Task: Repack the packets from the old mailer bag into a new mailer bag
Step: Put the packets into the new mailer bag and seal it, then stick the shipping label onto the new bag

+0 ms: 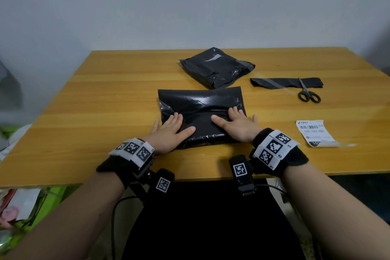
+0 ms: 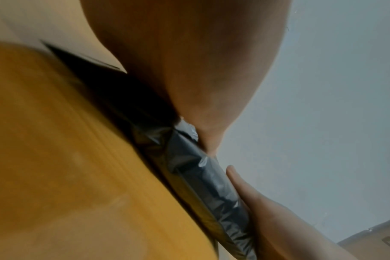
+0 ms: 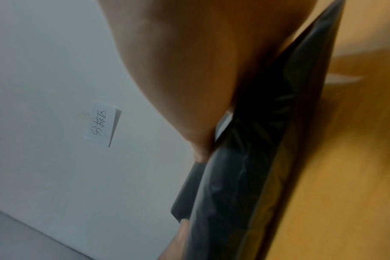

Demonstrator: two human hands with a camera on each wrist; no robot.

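Observation:
A filled black mailer bag lies flat near the table's front edge, its far flap still standing loose. My left hand presses flat on its near left part with straight fingers. My right hand lies flat on its near right part. Behind it rests a second black mailer bag, crumpled, with clear tape on it. In the left wrist view the palm covers the black bag. The right wrist view shows the palm on the same black plastic. The packets are hidden.
Black-handled scissors lie on a cut black plastic strip at the right. A white shipping label sits near the right front edge of the wooden table. Clutter stands on the floor at the left.

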